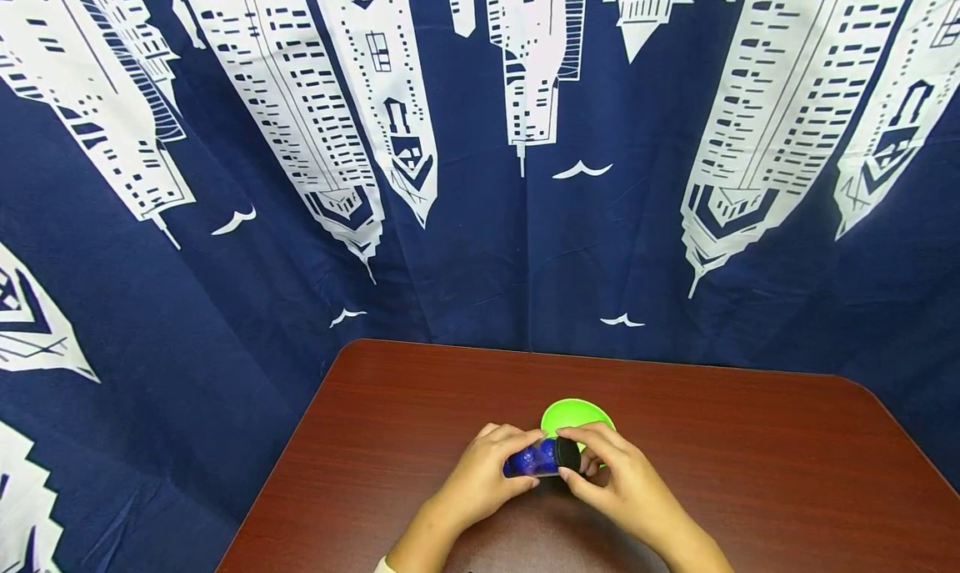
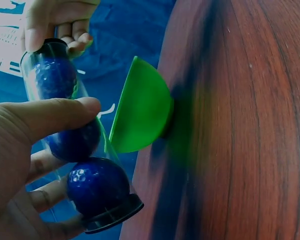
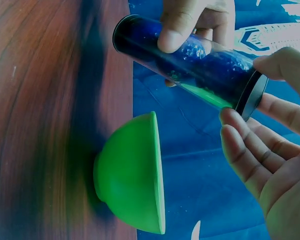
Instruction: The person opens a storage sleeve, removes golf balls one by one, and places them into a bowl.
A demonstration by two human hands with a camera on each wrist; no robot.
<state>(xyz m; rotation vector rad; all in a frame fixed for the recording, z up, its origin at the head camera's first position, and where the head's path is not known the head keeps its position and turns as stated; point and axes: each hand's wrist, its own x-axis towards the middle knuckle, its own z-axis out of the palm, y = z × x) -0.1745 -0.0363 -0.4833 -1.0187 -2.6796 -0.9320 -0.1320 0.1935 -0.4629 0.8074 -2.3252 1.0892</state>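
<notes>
A clear tube (image 1: 550, 466) with black end caps is held on its side above the table, with several dimpled blue balls (image 2: 97, 185) inside it. My left hand (image 1: 486, 474) grips the tube's body, thumb across one side and fingers behind. With thumb and fingertips my right hand (image 1: 626, 481) pinches the black cap (image 3: 252, 95) at the tube's right end. Just beyond the tube stands a green bowl (image 1: 572, 410), upright on the table; in the head view the hands and tube cover its near part.
The brown wooden table (image 1: 712, 439) has a rounded far edge. Behind it and to the left hangs a dark blue cloth (image 1: 465, 281) printed with white buildings and birds.
</notes>
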